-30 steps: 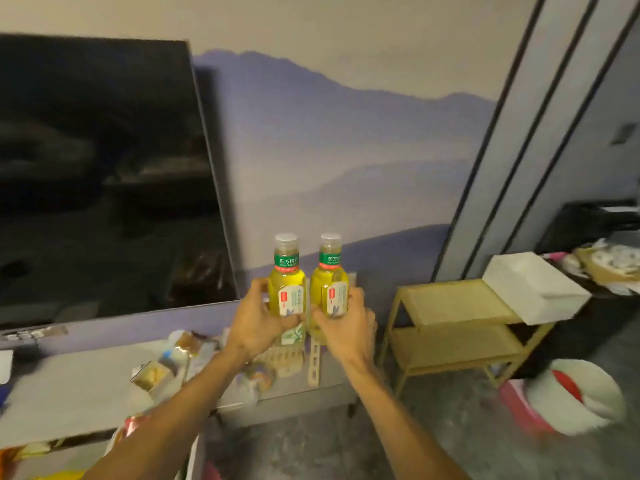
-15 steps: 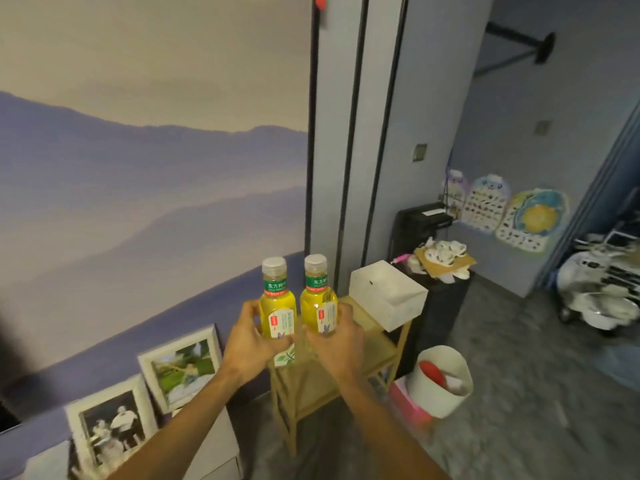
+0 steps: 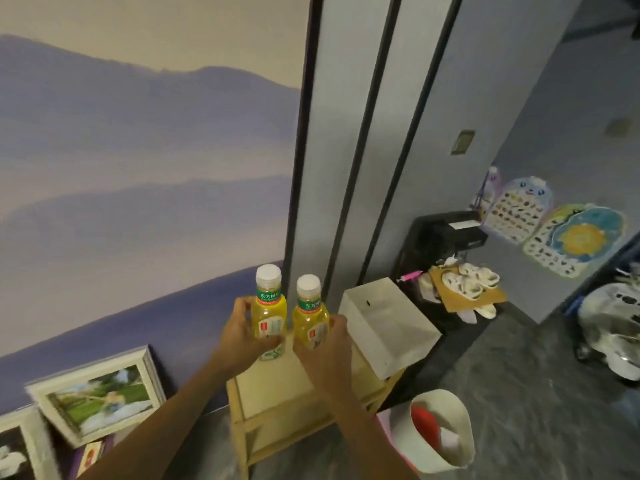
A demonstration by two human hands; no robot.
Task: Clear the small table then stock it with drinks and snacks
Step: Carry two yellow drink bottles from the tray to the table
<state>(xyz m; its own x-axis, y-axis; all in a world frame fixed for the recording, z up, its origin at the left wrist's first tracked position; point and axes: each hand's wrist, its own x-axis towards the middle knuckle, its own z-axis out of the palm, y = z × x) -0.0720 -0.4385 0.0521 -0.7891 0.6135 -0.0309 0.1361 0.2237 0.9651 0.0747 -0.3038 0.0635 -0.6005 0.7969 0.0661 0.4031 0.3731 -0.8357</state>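
Two yellow drink bottles with white caps and green neck labels are held upright side by side above the small yellow wooden table [image 3: 263,393]. My left hand [image 3: 242,336] grips the left bottle [image 3: 268,308] around its body. My right hand [image 3: 329,344] grips the right bottle [image 3: 310,318] the same way. Both bottles hover over the table's back left part, close to its top. A white box [image 3: 388,327] lies tilted on the table's right end.
Framed photos [image 3: 100,398] lean against the wall to the left of the table. A white bin [image 3: 441,429] with red contents stands on the floor at its right. A black cabinet [image 3: 446,237] with shoes on cardboard stands behind, and a ride-on toy [image 3: 613,327] sits far right.
The view has swung right, from the TV stand to the small yellow table. Both hands have carried the bottles along and now hold them closer over the tabletop.
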